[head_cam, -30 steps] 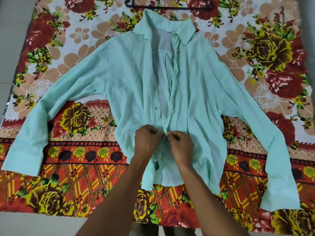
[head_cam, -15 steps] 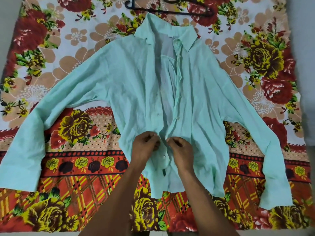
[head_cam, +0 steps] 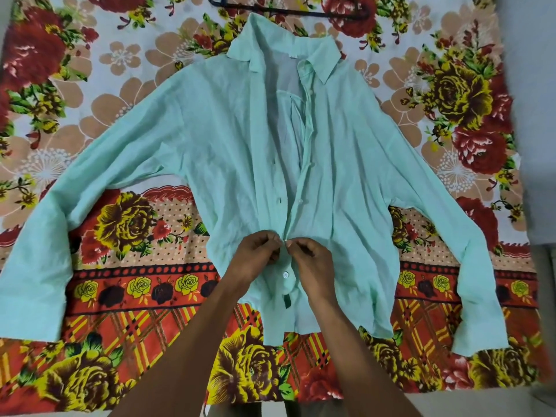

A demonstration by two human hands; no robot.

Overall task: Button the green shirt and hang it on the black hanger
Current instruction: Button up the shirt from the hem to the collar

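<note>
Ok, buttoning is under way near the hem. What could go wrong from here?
The plackets above the hands gape unevenly, so the left hand and right hand could pair a button with the wrong hole and skew the green shirt. The black hanger lies just past the collar; sliding the shirt upward may catch it.
</note>
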